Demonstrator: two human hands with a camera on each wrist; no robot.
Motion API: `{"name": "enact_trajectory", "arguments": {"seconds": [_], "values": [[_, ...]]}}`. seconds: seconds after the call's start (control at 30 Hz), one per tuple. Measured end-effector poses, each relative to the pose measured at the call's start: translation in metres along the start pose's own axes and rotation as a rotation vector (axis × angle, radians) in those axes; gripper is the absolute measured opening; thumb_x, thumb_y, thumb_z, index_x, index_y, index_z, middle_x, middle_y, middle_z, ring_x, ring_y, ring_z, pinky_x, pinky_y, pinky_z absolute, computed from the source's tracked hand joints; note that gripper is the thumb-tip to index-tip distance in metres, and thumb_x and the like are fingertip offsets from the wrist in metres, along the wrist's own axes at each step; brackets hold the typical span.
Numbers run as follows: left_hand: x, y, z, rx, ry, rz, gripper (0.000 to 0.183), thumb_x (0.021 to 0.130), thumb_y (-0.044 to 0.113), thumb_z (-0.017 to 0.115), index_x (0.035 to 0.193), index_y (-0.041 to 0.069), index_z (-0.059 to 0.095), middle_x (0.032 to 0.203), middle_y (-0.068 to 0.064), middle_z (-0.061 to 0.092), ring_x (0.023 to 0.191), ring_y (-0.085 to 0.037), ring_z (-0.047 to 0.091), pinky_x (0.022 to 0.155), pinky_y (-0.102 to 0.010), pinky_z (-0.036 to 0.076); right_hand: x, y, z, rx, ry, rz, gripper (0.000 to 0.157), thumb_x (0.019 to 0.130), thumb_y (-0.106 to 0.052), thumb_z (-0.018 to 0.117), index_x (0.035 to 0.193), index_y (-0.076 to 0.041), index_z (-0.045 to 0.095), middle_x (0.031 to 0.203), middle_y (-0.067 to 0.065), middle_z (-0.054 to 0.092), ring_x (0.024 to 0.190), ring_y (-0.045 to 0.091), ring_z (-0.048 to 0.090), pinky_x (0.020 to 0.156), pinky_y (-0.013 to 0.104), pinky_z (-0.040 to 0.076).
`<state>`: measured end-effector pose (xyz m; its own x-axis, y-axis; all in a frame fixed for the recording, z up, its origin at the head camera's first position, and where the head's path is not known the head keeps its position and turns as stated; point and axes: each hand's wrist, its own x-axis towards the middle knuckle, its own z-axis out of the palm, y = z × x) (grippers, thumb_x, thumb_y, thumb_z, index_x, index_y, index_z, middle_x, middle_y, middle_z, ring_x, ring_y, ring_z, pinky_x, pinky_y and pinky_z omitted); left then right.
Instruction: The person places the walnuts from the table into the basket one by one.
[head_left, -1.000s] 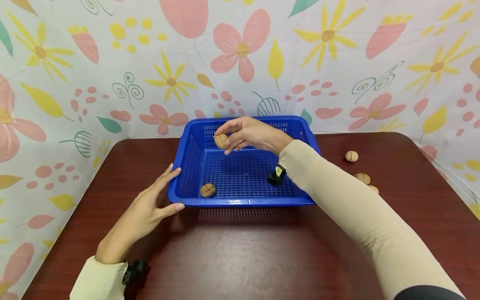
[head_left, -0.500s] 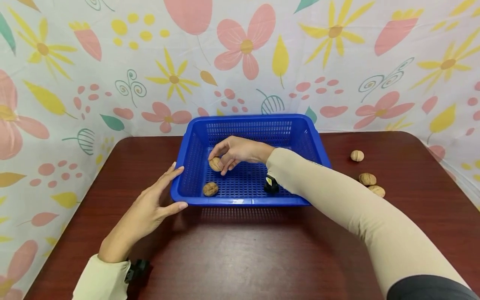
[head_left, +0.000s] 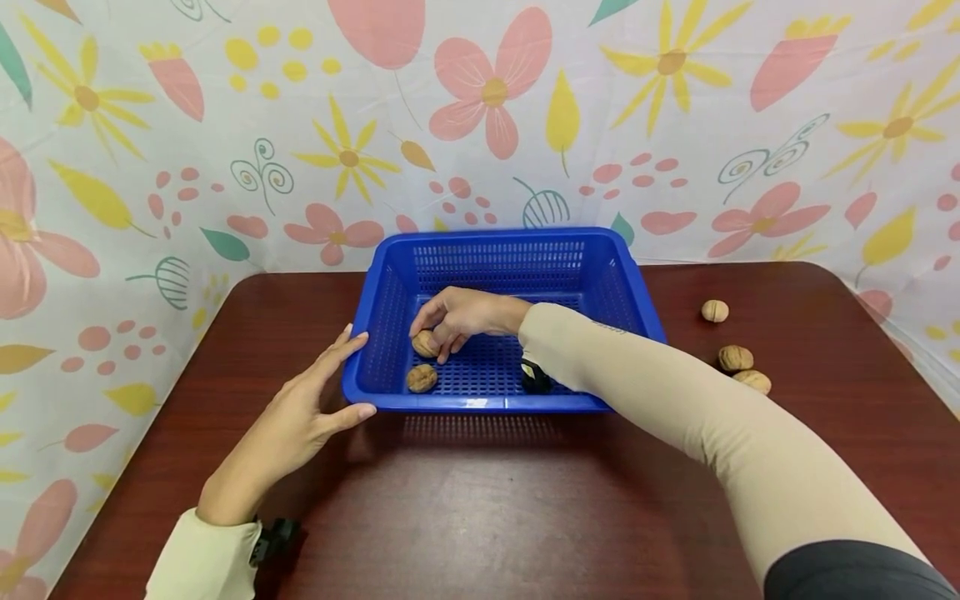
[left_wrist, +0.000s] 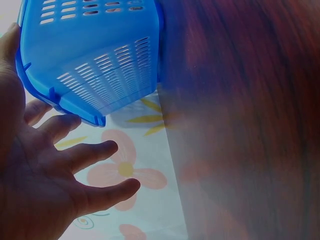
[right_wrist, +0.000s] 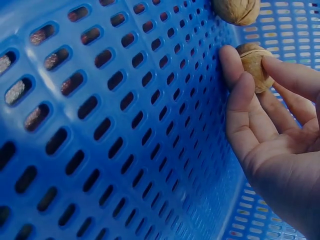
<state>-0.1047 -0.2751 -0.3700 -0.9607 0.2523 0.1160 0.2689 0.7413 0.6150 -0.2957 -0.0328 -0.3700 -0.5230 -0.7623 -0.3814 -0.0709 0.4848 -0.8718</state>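
Inside the blue plastic basket point(head_left: 480, 403), my right hand point(head_left: 467, 318) pinches a walnut point(head_left: 425, 343) low over the perforated floor, near the left wall. A second walnut point(head_left: 422, 378) lies in the basket's front left corner, just in front of the held one. In the right wrist view, thumb and fingers grip the held walnut point(right_wrist: 256, 67), and the other walnut point(right_wrist: 239, 10) shows at the top edge. My left hand point(head_left: 288, 425) is at the basket's left rim with its fingers spread and fairly straight. The left wrist view shows fingers at the rim of the basket point(left_wrist: 100, 65).
On the dark red-brown table point(head_left: 480, 500), three walnuts lie right of the basket: one farther back point(head_left: 715, 311), and a pair made of one walnut point(head_left: 736, 358) and another walnut point(head_left: 753, 382). A flower-patterned cloth point(head_left: 480, 108) hangs behind the table.
My right hand has lowered the walnut from above the basket toward its floor, slightly left and nearer the front. My left hand stays at the rim.
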Motion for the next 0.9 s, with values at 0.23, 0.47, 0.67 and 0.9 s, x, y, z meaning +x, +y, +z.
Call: {"name": "enact_trajectory", "arguments": {"seconds": [0.23,0.47,0.67,0.9], "values": [[-0.001,0.001,-0.001,0.001,-0.002,-0.007,0.082,0.098,0.032,0.075,0.166,0.025,0.031,0.175,-0.013,0.021,0.154,-0.049,0.033,0.114,-0.07,0.037,0.002,0.0,0.001,-0.031,0.011,-0.01,0.035,0.099,0.0,0.064,0.134,-0.005,0.069,0.146,0.016,0.063,0.084,0.022,0.077,0.08,0.035,0.062],[-0.001,0.002,0.0,0.001,-0.005,-0.004,0.081,0.098,0.032,0.075,0.166,0.025,0.031,0.175,-0.013,0.02,0.154,-0.049,0.033,0.114,-0.07,0.037,0.0,-0.001,0.0,-0.049,0.013,-0.001,0.037,0.1,0.0,0.064,0.136,-0.006,0.068,0.155,0.014,0.055,0.087,0.024,0.077,0.082,0.035,0.062],[0.001,0.001,0.001,0.0,-0.01,0.007,0.082,0.098,0.032,0.075,0.166,0.025,0.03,0.175,-0.013,0.02,0.154,-0.049,0.033,0.114,-0.07,0.037,-0.012,-0.008,-0.014,-0.109,0.028,0.006,0.042,0.101,0.0,0.063,0.143,-0.005,0.062,0.154,0.012,0.057,0.099,0.03,0.077,0.093,0.042,0.061],[0.001,-0.002,0.002,-0.005,-0.013,-0.01,0.083,0.098,0.032,0.075,0.167,0.027,0.028,0.176,-0.011,0.017,0.155,-0.05,0.03,0.114,-0.071,0.036,-0.05,-0.029,-0.047,-0.182,0.09,-0.054,0.041,0.102,-0.004,0.062,0.143,-0.006,0.062,0.155,0.011,0.055,0.109,0.031,0.075,0.101,0.05,0.057]]}}
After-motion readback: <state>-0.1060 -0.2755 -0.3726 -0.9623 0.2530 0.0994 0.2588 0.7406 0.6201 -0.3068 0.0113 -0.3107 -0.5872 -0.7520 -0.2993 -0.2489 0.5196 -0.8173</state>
